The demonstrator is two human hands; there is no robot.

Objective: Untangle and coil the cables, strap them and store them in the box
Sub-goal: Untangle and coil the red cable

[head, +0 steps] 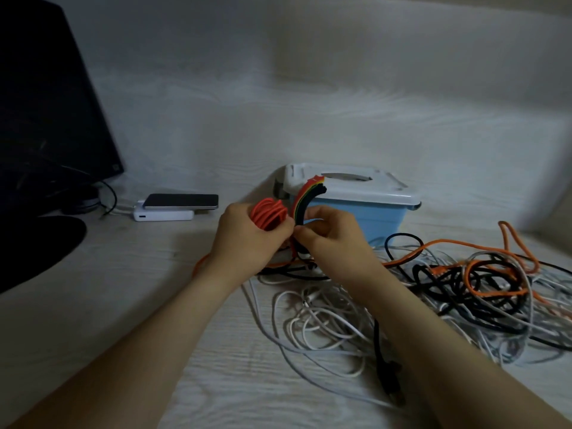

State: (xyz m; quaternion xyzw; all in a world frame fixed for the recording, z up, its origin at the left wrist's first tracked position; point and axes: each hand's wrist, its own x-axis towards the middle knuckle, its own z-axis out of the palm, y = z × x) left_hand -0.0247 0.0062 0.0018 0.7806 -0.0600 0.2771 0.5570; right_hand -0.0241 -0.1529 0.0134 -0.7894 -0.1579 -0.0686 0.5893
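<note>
With the left hand (247, 233) gripping one coil (267, 215) and the right hand (331, 233) pinching straps (305, 199), most cables (433, 289) are lying tangled, box (365, 212) unopened.

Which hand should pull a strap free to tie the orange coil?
The right hand: its fingers pinch the bundle of straps, right beside the orange coil. The left hand is busy gripping that coil, likely keeping it from springing loose.

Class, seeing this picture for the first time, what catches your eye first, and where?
Mid-frame, the left hand grips a coiled orange cable while the right hand pinches a bundle of coloured straps. Behind them stands a blue box, its white lid on. At right, a tangle of white, black and orange cables sprawls across the table.
</note>
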